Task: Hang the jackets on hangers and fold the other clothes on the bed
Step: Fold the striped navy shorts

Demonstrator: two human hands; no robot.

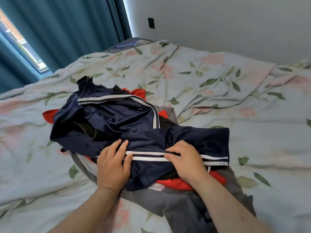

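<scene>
A navy garment (117, 118) with paired white stripes (148, 156) lies crumpled on top of a heap of clothes in the middle of the bed (218, 91), which is covered by a pale quilt printed with green leaves and pink flowers; whether the garment is a jacket or trousers cannot be told from its folds. The two hands are apart, both on its near edge; the left hand (111, 167) lies flat with straight fingers pressing the cloth at the left end of the near stripes; the right hand (186, 163) sits further right, its fingers curled onto the stripes and bunching the fabric under them. Beneath the navy cloth, a red garment (175, 183) shows at the near side, the left and the far side; a black garment (165, 122) shows just right of the far stripes; a grey garment (176, 207) spreads toward the person, under the right forearm. Teal curtains (67, 34) hang beyond the bed on the left, parted over a window (18, 42); a white wall (235, 22) behind the bed carries a small black plate (151, 23).
</scene>
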